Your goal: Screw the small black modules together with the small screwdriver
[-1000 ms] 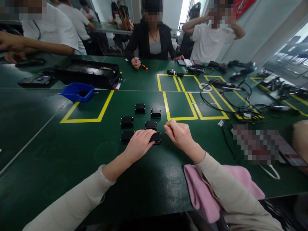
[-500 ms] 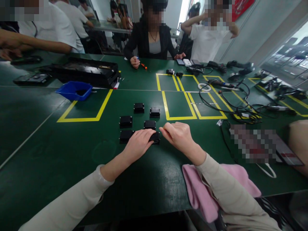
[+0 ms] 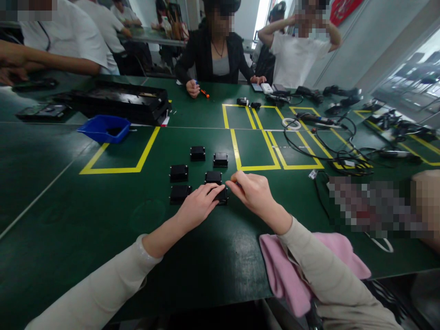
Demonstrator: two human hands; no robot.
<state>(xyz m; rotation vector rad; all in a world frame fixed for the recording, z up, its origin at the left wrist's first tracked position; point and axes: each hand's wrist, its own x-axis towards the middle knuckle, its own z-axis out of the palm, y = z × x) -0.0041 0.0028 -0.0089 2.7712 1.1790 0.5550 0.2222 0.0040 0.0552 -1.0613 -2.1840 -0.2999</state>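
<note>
My left hand point(image 3: 198, 205) rests its fingers over a small black box point(image 3: 222, 197) and grips it against the table, hiding much of it. One of its fingertips reaches close to my right hand point(image 3: 253, 189), which is closed in a pinch just right of that box. Whatever sits in the pinch is too small or hidden to make out. Matching black boxes stand around: one point(image 3: 213, 176) right behind my left fingers, another point(image 3: 179, 194) left of that hand, and several more, including one box point(image 3: 197, 153) farther back. Tiny bright bits show at the boxes' ends.
Left at the back are a blue scoop-shaped bin point(image 3: 105, 128) and a long black tray point(image 3: 120, 103). Cables point(image 3: 330, 137) lie over yellow tape outlines on the right. A pink cloth point(image 3: 333, 250) lies under my right forearm. A person point(image 3: 220, 59) opposite holds an orange-tipped tool.
My left fingers have spread slightly, one now reaching nearer my right fingertips. My right hand keeps its pinch at nearly the same spot. The boxes have not visibly moved on the table.
</note>
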